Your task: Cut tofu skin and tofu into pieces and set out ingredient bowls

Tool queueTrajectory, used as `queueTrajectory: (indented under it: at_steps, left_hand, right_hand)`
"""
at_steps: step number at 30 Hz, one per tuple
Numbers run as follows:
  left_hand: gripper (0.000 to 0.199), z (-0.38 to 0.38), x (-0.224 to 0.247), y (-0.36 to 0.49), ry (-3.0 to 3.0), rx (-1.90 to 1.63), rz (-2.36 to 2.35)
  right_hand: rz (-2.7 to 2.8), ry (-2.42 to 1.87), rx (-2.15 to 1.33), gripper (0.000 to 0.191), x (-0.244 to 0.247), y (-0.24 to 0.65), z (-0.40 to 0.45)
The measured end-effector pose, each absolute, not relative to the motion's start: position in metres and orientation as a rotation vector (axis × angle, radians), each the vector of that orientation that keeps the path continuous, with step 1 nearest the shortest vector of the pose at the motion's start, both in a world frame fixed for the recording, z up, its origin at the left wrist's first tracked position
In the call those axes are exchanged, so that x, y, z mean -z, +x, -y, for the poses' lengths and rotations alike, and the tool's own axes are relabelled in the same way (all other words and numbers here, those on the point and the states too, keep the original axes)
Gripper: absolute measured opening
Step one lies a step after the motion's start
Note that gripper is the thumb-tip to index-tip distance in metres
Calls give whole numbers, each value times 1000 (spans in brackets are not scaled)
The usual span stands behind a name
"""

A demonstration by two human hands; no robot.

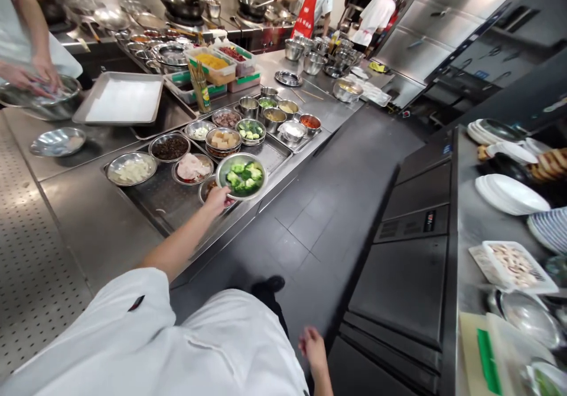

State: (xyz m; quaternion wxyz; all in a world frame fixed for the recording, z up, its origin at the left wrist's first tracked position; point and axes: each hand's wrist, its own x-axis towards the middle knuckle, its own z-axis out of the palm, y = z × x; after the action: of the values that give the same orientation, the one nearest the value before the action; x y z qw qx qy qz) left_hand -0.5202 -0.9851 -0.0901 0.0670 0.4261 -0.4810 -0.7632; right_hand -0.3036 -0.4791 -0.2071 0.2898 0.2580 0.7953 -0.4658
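Note:
My left hand [217,200] grips the rim of a metal bowl of broccoli [241,175], thumb on the near edge. The bowl is tilted slightly and held over the front edge of a metal tray [146,198], partly covering another bowl. Close by stand bowls of pale raw meat [192,167], dark chopped pieces [169,147], tan cubes [222,140], sliced green vegetable [250,131] and whitish slices [132,169]. My right hand [312,349] hangs low beside my body over the floor, fingers loosely bent and a little blurred, with nothing visible in it.
A co-worker's hands [42,80] work in a large bowl at the left. A white-lined tray [124,98] and ingredient tubs [212,65] stand behind. Two people are farther back. Along the right runs a counter with plates [509,194] and mushrooms [516,264]; grey floor [319,213] lies between.

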Motion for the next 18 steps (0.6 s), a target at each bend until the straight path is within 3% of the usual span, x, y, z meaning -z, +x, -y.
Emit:
queueTrajectory:
  at_steps: [7, 13, 18]
  left_hand:
    - [8, 932, 96, -527, 1046, 2444, 1541]
    - [11, 948, 69, -549, 1190, 2206, 1669]
    - [13, 942, 61, -588, 1343, 2032, 1591]
  right_hand:
    - [-2136, 489, 1432, 54, 203, -504, 539]
    - [-2001, 191, 1382, 46, 200, -696, 633]
    - [-1858, -21, 1355, 31, 190, -843, 762]
